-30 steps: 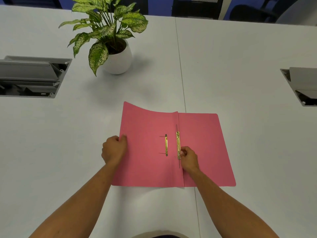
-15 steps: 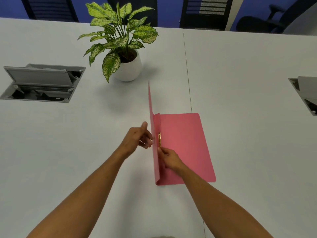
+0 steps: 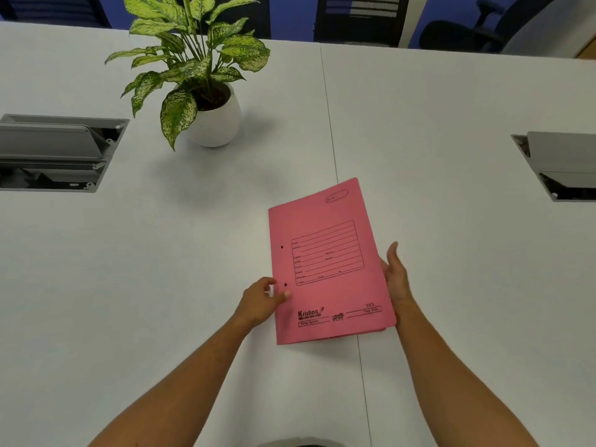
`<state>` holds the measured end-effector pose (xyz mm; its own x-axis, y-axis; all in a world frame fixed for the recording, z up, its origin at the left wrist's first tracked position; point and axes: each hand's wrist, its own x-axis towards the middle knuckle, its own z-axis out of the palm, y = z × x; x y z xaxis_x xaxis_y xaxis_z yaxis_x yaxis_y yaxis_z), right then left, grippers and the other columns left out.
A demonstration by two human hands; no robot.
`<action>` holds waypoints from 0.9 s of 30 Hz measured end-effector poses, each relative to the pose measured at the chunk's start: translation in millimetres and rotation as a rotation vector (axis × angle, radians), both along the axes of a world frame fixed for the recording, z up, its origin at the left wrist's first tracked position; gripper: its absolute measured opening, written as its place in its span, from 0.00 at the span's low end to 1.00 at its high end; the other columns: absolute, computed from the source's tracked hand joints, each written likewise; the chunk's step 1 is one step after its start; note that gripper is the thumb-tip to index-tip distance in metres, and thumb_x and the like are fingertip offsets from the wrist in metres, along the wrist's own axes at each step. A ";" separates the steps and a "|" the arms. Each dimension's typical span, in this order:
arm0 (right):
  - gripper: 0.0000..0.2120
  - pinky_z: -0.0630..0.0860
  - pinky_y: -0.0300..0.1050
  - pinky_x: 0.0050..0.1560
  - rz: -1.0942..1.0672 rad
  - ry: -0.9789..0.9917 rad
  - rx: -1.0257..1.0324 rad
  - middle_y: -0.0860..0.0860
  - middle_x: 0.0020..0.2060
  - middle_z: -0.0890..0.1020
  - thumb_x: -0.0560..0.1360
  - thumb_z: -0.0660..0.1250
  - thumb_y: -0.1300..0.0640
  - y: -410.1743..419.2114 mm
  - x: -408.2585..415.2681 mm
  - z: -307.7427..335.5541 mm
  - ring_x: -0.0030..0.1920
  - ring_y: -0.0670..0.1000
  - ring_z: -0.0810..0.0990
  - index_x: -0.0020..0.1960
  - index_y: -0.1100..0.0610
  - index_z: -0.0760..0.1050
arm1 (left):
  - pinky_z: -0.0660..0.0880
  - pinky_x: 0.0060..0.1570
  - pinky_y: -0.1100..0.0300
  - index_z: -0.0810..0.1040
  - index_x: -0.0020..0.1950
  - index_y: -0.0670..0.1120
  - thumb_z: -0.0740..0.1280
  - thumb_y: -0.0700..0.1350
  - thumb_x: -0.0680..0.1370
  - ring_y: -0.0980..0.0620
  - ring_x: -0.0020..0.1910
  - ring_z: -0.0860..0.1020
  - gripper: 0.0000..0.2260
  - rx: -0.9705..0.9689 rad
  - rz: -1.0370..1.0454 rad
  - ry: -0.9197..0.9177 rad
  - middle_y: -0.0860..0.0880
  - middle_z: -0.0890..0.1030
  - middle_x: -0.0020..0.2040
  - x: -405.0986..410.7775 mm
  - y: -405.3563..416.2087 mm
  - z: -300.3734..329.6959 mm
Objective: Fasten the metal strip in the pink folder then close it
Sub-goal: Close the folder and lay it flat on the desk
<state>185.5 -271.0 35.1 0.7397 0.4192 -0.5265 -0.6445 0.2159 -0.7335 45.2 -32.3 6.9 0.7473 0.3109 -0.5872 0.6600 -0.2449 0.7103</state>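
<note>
The pink folder (image 3: 329, 262) lies shut on the white table (image 3: 161, 253), printed front cover up, with two punch holes near its left spine edge. The metal strip is hidden inside. My left hand (image 3: 259, 301) pinches the spine edge beside the lower hole, thumb on the cover. My right hand (image 3: 395, 274) rests flat against the folder's right edge with its fingers stretched out and nothing in it. At the lower right corner the cover sits slightly off the back sheet.
A potted plant in a white pot (image 3: 214, 121) stands at the back left of the folder. Grey cable boxes with raised lids are set into the table at the far left (image 3: 54, 153) and far right (image 3: 561, 166). Office chairs (image 3: 467, 30) stand beyond the far edge.
The open folder's left cover swung up and over to the right, and the folder is now shut. My right hand left the metal strip for the right edge; my left hand holds the spine.
</note>
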 end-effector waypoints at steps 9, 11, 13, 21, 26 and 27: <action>0.17 0.79 0.52 0.53 0.176 -0.256 -0.799 0.55 0.53 0.83 0.73 0.67 0.64 -24.7 0.5 -40.6 0.48 0.55 0.82 0.62 0.56 0.75 | 0.74 0.63 0.43 0.64 0.71 0.45 0.72 0.51 0.74 0.42 0.60 0.77 0.30 -0.159 0.204 0.014 0.41 0.76 0.65 9.6 -3.3 -6.9; 0.16 0.75 0.44 0.48 0.132 -0.323 -0.873 0.51 0.49 0.83 0.72 0.66 0.63 -16.6 -12.8 -45.6 0.45 0.52 0.80 0.60 0.55 0.76 | 0.73 0.64 0.41 0.63 0.72 0.45 0.73 0.49 0.73 0.40 0.61 0.77 0.31 -0.204 0.275 0.020 0.40 0.76 0.64 12.5 -2.1 -9.2; 0.17 0.74 0.41 0.45 0.080 -0.383 -0.893 0.49 0.46 0.82 0.70 0.67 0.65 -8.3 -24.8 -47.9 0.43 0.50 0.80 0.57 0.54 0.77 | 0.73 0.64 0.41 0.64 0.72 0.44 0.73 0.46 0.73 0.39 0.60 0.77 0.31 -0.234 0.320 0.015 0.40 0.77 0.63 15.3 -1.6 -11.3; 0.29 0.73 0.55 0.65 0.015 -0.416 -0.936 0.57 0.61 0.76 0.67 0.72 0.67 2.3 -58.6 -62.8 0.61 0.56 0.75 0.66 0.58 0.71 | 0.80 0.52 0.47 0.72 0.63 0.44 0.71 0.40 0.74 0.44 0.52 0.81 0.19 -0.231 0.340 -0.053 0.43 0.80 0.57 13.6 -2.4 -16.2; 0.35 0.75 0.46 0.56 -0.031 -0.319 -0.849 0.54 0.59 0.77 0.69 0.72 0.65 2.8 -52.0 -59.0 0.53 0.52 0.77 0.72 0.55 0.62 | 0.80 0.43 0.52 0.71 0.60 0.47 0.67 0.37 0.76 0.44 0.50 0.82 0.14 -0.395 0.393 -0.094 0.42 0.82 0.55 7.4 -0.1 -20.2; 0.35 0.74 0.43 0.54 -0.047 -0.300 -0.828 0.53 0.58 0.77 0.70 0.72 0.64 2.9 -50.0 -57.8 0.52 0.50 0.77 0.73 0.55 0.60 | 0.81 0.43 0.51 0.71 0.60 0.48 0.67 0.37 0.76 0.44 0.49 0.83 0.14 -0.414 0.387 -0.103 0.43 0.82 0.54 6.3 2.2 -19.8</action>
<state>135.5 -268.1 -22.6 0.9025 -0.0449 -0.4284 -0.4031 -0.4384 -0.8033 51.5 -30.1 -12.9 0.6845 0.3327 -0.6487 0.5688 0.3129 0.7606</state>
